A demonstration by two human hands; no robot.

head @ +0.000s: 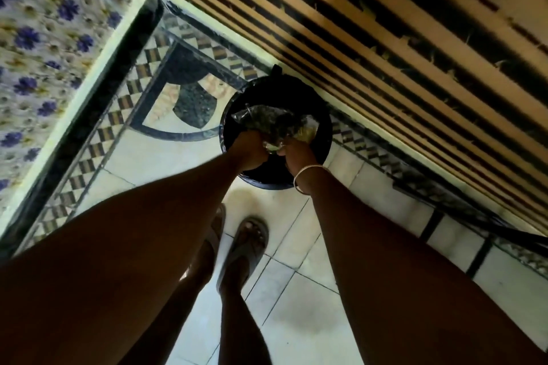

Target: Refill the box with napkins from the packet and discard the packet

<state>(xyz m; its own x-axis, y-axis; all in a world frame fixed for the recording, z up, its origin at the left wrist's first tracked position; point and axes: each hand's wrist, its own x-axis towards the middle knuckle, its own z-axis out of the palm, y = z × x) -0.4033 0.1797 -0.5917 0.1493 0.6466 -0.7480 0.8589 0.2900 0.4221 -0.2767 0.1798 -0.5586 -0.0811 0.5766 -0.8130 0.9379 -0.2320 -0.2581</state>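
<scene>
Clear, crinkly plastic, the empty packet (268,121) hangs over the black bin (323,139), our left hand (250,151) and right hand (292,152) both clenched on its near edge; it looks weightless, limp and slippery, best bunched tightly.

Left hand (248,147), right hand (297,154) both grip crumpled clear packet (267,121) over black bin (321,130).
</scene>
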